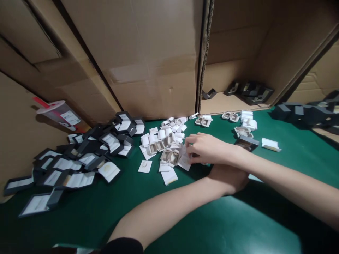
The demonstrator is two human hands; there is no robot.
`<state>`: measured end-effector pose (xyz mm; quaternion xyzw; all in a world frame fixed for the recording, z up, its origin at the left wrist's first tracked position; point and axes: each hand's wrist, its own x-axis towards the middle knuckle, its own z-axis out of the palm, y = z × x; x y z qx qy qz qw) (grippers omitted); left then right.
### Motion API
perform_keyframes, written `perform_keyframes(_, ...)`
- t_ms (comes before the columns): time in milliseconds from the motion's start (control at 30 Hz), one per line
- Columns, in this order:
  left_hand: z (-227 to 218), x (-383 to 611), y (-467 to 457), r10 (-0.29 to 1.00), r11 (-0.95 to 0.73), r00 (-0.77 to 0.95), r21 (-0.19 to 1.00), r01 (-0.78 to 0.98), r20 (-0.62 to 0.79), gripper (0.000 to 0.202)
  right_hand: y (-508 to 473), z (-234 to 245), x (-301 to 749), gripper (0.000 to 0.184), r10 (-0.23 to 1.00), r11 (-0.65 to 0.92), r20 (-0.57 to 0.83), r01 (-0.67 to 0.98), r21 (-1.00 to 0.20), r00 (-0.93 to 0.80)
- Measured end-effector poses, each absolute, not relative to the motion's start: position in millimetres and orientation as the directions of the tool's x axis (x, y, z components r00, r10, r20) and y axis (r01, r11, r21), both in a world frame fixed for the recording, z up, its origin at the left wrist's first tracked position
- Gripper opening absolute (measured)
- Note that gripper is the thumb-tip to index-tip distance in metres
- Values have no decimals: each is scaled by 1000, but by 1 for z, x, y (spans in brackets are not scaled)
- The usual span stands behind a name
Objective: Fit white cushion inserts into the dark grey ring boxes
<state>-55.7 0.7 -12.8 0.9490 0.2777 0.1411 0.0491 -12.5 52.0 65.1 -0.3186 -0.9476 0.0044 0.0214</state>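
Note:
My right hand [202,147] is at the right edge of a pile of small white inserts [171,155] and cards, its fingers bent downward. A white card [184,161] touches its fingertips, but whatever they grip is hidden. Beneath my right forearm crosses my left hand [233,179], low over the table, its fingers covered by that forearm. Just beyond the forearm a small black box [247,142] shows, close to where the left fingers would be; contact between them cannot be seen. Left of the pile lies a square white card [144,166] with a ring-shaped mark.
Many open black boxes with white linings [79,160] are heaped at left, beside a grey-and-red canister [62,114]. Cardboard boxes [148,60] wall the back of the green table [169,218]. Further black boxes [304,114] lie at right, with white inserts [248,123] nearer.

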Motion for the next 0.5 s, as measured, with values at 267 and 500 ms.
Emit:
perform_keyframes(267,-11,-58,5,436,-899,860,73,433,265,45,64,59,16,23,834,549,52,836,11,-549)
perform_keyframes(500,-11,-58,4,435,-900,884,75,428,173,42,57,46,1,17,800,590,69,802,97,-597)
